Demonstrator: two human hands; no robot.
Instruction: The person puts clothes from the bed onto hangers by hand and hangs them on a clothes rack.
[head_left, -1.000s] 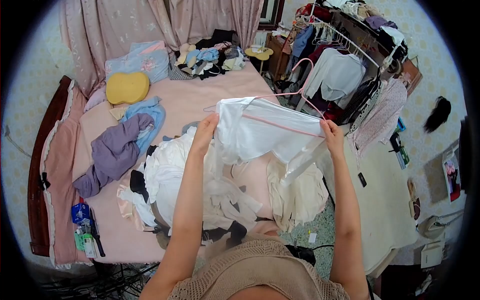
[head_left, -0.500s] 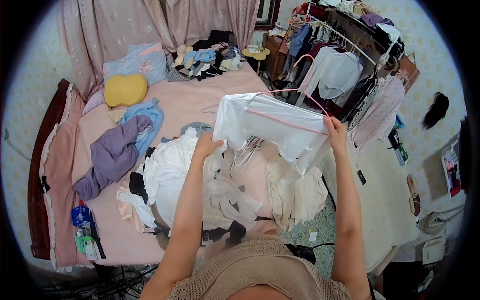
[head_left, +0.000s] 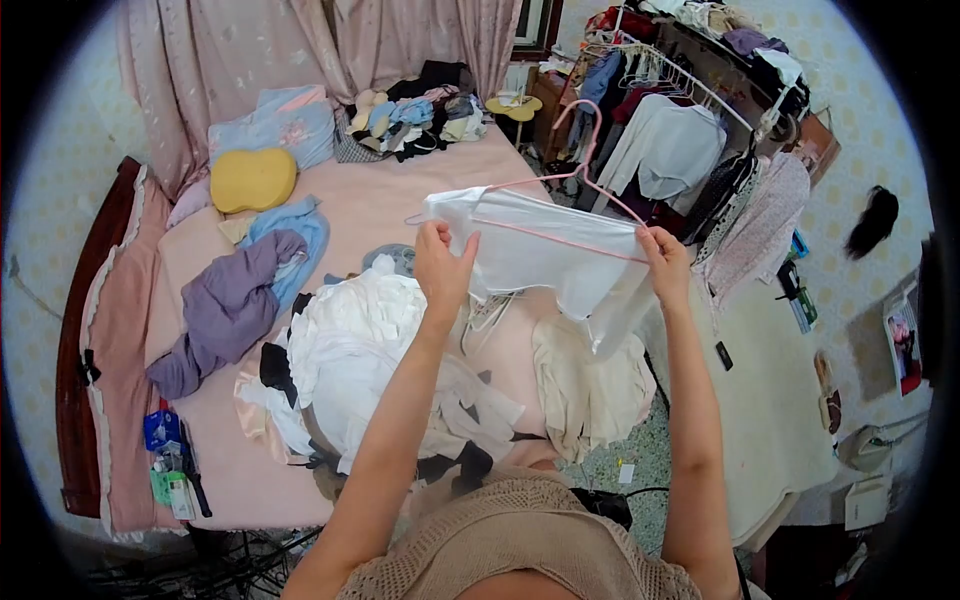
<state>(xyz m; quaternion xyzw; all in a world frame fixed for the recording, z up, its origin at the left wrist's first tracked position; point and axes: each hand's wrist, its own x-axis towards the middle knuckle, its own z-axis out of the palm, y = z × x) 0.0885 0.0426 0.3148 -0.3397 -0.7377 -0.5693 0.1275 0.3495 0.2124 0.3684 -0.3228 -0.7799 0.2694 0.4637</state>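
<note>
A white, thin garment point(head_left: 540, 262) hangs stretched between my two hands over the bed. Its kind is hard to make out. A pink clothes hanger point(head_left: 583, 165) is partly inside it, with the hook pointing up and the lower bar showing along the cloth. My left hand point(head_left: 445, 268) pinches the garment's left side near the top. At the other end, my right hand point(head_left: 665, 262) grips the cloth together with the hanger's right corner. Below my left forearm lies a heap of white clothes point(head_left: 345, 330). Cream clothes point(head_left: 585, 390) lie under the garment's right part.
Purple bedding point(head_left: 235, 290), a yellow pillow point(head_left: 252, 180) and a pile of mixed clothes point(head_left: 415, 115) lie on the pink bed point(head_left: 370, 205). White hangers point(head_left: 487, 318) rest beside the white heap. To the right stand a loaded clothes rack point(head_left: 690, 75) and a cream-covered surface point(head_left: 760, 430).
My left hand has shifted up and to the right along the garment's side. The hanger's hook has swung left, and the garment has risen slightly. My right hand keeps its grip.
</note>
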